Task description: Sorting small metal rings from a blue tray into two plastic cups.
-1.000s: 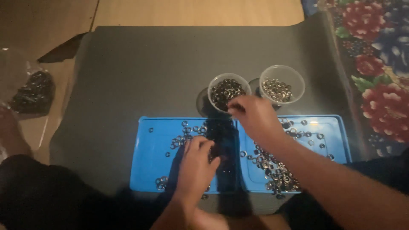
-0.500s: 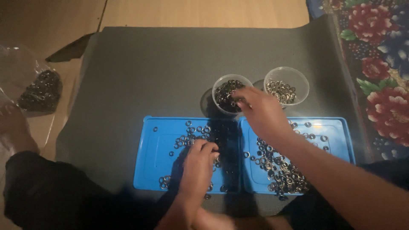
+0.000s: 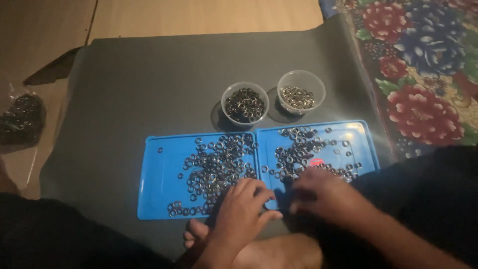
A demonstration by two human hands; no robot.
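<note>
Both hands rest on the blue tray (image 3: 159, 199) among scattered metal rings (image 3: 214, 167). Left hand (image 3: 244, 204) fingers curled narrow over rings; right hand (image 3: 323, 192) grip cannot be told.

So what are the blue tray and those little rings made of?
The blue tray looks like plastic: even bright colour, smooth face with a soft sheen. The little rings look like metal, since they glint silvery and dark, though the dim light leaves that unsure.

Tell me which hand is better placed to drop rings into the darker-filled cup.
Probably the left hand: it rests on the left blue tray, and the darker cup stands above that tray. The right hand is farther right, nearer the lighter cup.
</note>
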